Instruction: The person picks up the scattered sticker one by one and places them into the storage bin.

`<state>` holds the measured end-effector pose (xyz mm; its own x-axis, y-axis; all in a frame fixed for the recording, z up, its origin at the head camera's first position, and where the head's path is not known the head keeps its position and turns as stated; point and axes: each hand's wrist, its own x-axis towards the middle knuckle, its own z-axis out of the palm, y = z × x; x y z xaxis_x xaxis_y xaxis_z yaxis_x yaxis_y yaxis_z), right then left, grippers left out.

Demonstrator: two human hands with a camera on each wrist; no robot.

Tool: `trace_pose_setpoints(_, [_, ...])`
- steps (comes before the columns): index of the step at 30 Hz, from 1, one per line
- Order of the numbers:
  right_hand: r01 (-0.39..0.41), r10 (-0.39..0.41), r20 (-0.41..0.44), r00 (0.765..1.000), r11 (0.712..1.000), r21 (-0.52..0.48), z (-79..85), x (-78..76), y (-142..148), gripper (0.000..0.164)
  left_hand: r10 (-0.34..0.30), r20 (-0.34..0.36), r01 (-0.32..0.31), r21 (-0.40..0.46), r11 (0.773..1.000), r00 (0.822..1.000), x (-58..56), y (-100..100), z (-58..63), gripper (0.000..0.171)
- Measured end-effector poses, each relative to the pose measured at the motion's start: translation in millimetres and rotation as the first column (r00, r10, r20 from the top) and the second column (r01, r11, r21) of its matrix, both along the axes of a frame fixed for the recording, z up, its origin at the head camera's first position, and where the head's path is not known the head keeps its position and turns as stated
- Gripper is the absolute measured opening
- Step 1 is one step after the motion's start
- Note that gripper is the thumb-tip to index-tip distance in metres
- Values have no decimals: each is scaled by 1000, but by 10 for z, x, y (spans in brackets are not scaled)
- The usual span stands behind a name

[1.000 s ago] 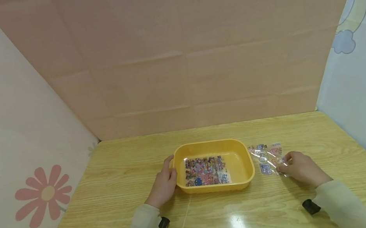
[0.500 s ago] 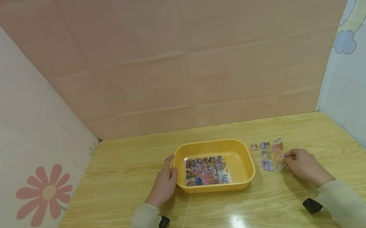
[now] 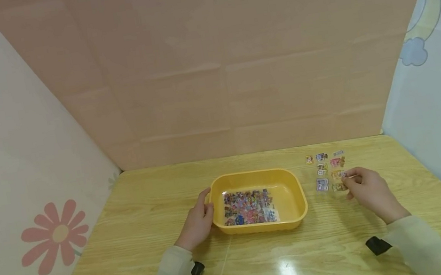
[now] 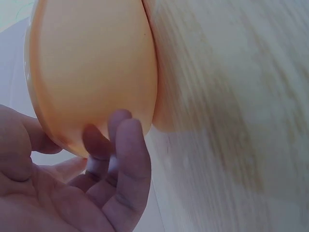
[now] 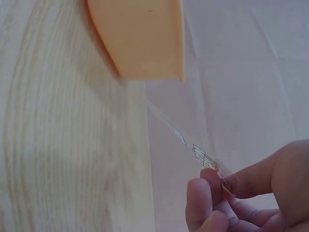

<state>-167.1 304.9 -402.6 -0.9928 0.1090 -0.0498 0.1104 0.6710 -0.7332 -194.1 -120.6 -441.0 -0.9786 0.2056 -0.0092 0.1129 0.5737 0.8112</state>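
At the left end of a yellow plastic basin [image 3: 287,199], my left hand [image 3: 196,225] holds the wall. In the left wrist view its thumb lies at the rim and the other fingers bend against the outer side. My right hand [image 3: 370,191] pinches the lower right edge of a clear sticker sheet [image 3: 322,170] between thumb and fingers. Small cartoon pictures and numbers are printed on this see-through sheet. It appears nearly edge-on in the right wrist view, tilted up from the fingertips. More printed sticker sheets [image 3: 248,208] lie flat in the left part of the basin.
The basin stands on a wood-grain table [image 3: 138,216]. Behind rises a brown paper-like backdrop [image 3: 222,94]. Patterned light panels flank both sides, with a pink flower [image 3: 59,234] on the left. A thin pale strip [image 3: 225,256] lies just in front of the basin.
My right hand has raised the sticker sheet, moving it slightly right and away from me, and its face has tilted. The left hand and the basin stay in place.
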Motion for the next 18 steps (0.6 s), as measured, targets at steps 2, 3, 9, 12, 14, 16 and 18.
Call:
trace_pose_setpoints(2, [4,-4,-18,1000,1000,3,26,10,-3,44,-3,-12,3,-8,1000,1000,0,-1,2,50])
trace_pose_setpoints(3, [5,-5,-28,1000,1000,3,40,15,-4,43,-3,-19,3,-13,1000,1000,-3,-2,3,50])
trace_pose_setpoints(9, [8,-9,-69,998,1000,-23,131,55,-30,47,-2,-39,2,-19,1000,999,-8,-6,6,49])
trace_pose_setpoints(12, [14,-17,-89,996,999,-35,169,69,-53,46,0,-41,-1,-18,1000,999,-7,-4,7,49])
trace_pose_setpoints(14, [18,-22,-106,994,999,-44,190,74,-71,45,1,-40,-2,-17,1000,999,-8,-3,6,49])
trace_pose_setpoints(16, [21,-28,-120,992,998,-56,210,77,-88,45,0,-36,-1,-17,1000,999,-10,-4,5,49])
trace_pose_setpoints(18, [22,-30,-129,991,998,-65,232,78,-105,45,-3,-34,3,-15,1000,999,-13,-5,4,48])
